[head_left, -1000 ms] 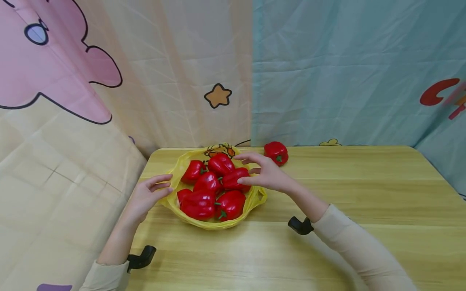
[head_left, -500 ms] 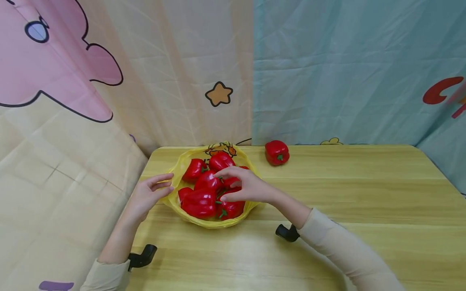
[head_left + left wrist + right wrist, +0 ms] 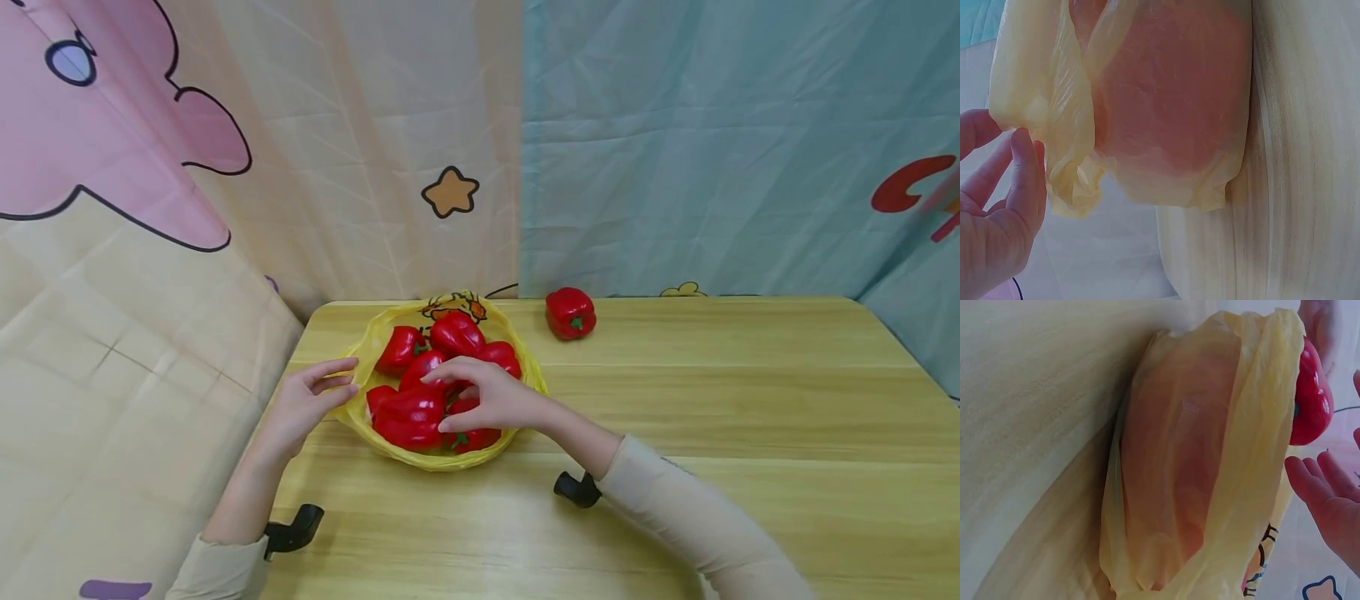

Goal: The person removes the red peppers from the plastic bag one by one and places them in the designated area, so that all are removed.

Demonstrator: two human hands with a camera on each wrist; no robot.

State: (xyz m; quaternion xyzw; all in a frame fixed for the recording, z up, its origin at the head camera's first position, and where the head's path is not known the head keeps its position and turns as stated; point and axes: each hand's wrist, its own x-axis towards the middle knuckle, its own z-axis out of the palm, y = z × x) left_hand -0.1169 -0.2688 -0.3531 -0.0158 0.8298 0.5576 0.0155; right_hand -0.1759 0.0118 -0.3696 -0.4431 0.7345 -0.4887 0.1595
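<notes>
A yellow plastic bag (image 3: 366, 429) stands with its mouth wide on the wooden table, holding several red bell peppers (image 3: 412, 419). At its left rim is my left hand (image 3: 298, 410); in the left wrist view its fingertips touch the thin plastic (image 3: 1072, 112), thumb and fingers apart. My right hand (image 3: 495, 396) hovers over the near right peppers, fingers and thumb spread with a gap. Whether those tips touch a pepper I cannot tell. The right wrist view has that hand (image 3: 1329, 506) beside the bag's rim, below a glossy pepper (image 3: 1315, 397) that sticks out.
One more red bell pepper (image 3: 571, 314) lies alone near the table's back edge, right of the bag. A printed curtain (image 3: 660, 150) hangs right behind the table (image 3: 712, 408), and another cloth closes off the left side.
My right hand has moved left and nearer me, from the bag's right side to above the near peppers. The left hand has stayed at the rim. The peppers lie as before.
</notes>
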